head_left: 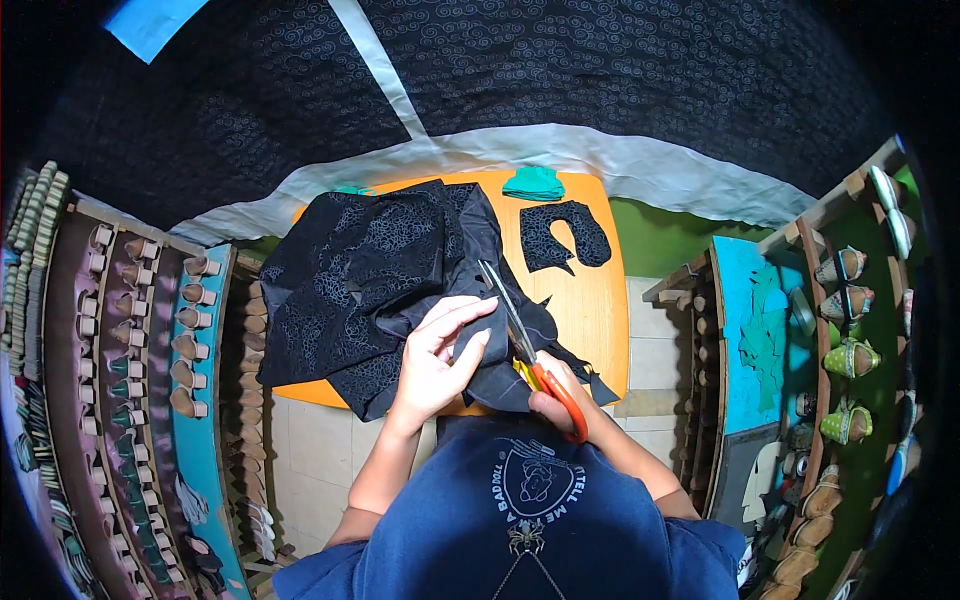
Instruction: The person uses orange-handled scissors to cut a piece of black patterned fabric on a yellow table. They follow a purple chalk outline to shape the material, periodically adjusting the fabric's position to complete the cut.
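My right hand [563,388] is closed around the orange handles of a pair of large scissors [516,322]. Their long metal blades point away from me, over dark cloth. My left hand [440,352] is closed on the edge of the black fabric [380,250], its thumb and fingers just left of the blades. This fabric has a lacy swirl pattern on one side and a plain dark side. It lies bunched over the left and middle of an orange table [590,320]. A cut, curved piece of the same patterned material [588,232] rests at the far right.
Folded green cloth [533,183] sits at the table's back edge. A left rack [190,340] and a right rack [850,330] hold shoe lasts and shoes. Green scraps [765,330] lie on a blue shelf at right. Dark patterned cloth [600,70] hangs behind.
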### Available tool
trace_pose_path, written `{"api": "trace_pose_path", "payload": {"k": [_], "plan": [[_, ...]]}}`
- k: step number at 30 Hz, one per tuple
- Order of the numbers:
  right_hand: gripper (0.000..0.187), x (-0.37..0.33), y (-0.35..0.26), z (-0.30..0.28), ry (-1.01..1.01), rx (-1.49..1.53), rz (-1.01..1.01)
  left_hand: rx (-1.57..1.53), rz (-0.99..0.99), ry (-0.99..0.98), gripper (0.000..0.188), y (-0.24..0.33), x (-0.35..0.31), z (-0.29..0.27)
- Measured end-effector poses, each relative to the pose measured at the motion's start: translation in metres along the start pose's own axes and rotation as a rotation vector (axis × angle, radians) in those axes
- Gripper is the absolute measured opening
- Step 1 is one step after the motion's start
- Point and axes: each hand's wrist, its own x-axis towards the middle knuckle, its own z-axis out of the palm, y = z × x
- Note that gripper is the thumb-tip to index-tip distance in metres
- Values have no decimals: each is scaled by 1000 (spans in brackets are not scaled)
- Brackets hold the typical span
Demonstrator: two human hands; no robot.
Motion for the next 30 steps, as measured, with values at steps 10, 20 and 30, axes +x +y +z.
{"api": "trace_pose_path", "payload": {"k": [10,20,30], "plan": [[26,0,-5,1,1,98,2,-81,-48,-51,28,-4,-1,-3],[28,3,13,4,-18,179,35,-30,-57,-63,28,-9,2,-7],[30,8,8,-18,-10,251,98,-152,-69,88,40,-16,10,-19]]}}
